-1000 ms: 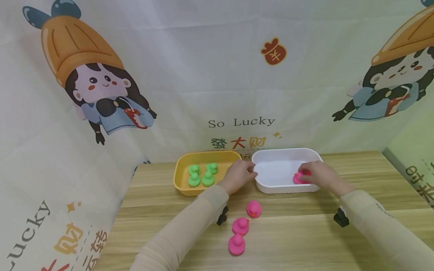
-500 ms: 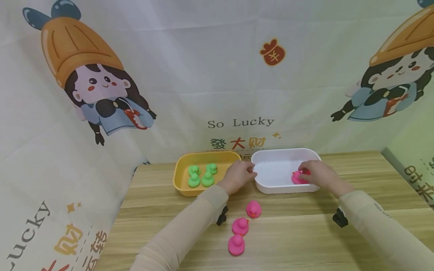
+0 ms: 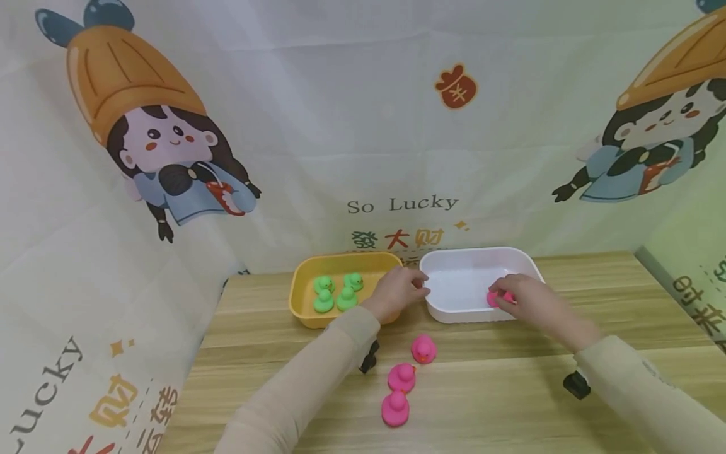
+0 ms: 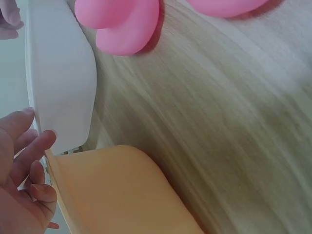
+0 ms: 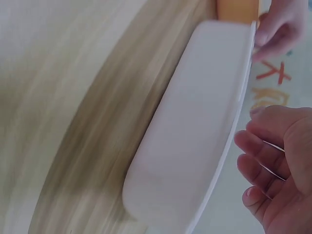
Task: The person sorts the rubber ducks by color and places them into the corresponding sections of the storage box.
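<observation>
A white tray [image 3: 482, 252] stands beside a yellow tray [image 3: 300, 312] at the back of the wooden table. My left hand [image 3: 397, 291] pinches the white tray's left rim [image 4: 58, 73], and its fingers [image 5: 275, 29] lie over the corner. My right hand [image 3: 524, 296] hovers over the tray's right part, fingertips on a pink duck [image 3: 496, 298] lying inside. In the right wrist view, the right hand [image 5: 278, 161] shows loosely curled fingers with nothing between them, above the tray wall [image 5: 195, 136].
Several green ducks [image 3: 334, 293] sit in the yellow tray [image 4: 117, 190]. Three pink ducks [image 3: 423, 349] [image 3: 401, 377] [image 3: 395, 408] stand in a row on the table in front of the trays. A printed cloth backdrop hangs behind and to both sides.
My right forearm has drawn back toward the near right, and the hand sits lower over the pink duck. The left hand stays on the tray's rim.
</observation>
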The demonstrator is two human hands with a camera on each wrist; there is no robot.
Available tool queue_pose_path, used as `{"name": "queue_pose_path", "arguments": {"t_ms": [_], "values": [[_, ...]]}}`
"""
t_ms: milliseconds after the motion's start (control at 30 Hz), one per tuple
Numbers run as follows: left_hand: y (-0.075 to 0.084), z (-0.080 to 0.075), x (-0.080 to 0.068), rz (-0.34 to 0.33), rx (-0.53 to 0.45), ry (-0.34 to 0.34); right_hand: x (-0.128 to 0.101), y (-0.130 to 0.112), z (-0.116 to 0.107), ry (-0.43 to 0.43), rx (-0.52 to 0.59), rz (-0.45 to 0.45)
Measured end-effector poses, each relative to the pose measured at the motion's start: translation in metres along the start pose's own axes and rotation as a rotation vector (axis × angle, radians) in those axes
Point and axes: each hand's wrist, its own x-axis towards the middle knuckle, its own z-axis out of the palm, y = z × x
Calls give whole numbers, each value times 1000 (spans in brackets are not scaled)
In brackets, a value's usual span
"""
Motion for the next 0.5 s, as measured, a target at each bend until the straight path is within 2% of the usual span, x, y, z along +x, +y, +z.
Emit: {"name": "queue_pose_path", "arguments": {"t_ms": [167, 300, 500], "values": [[0, 1, 6, -9, 2, -4, -7, -18, 6, 79, -30, -105], [-1, 1, 7, -4, 5, -7, -9, -38, 13, 70, -28, -153], [-3, 0, 7, 21, 9, -8, -15, -64, 32, 39, 8, -272]]}}
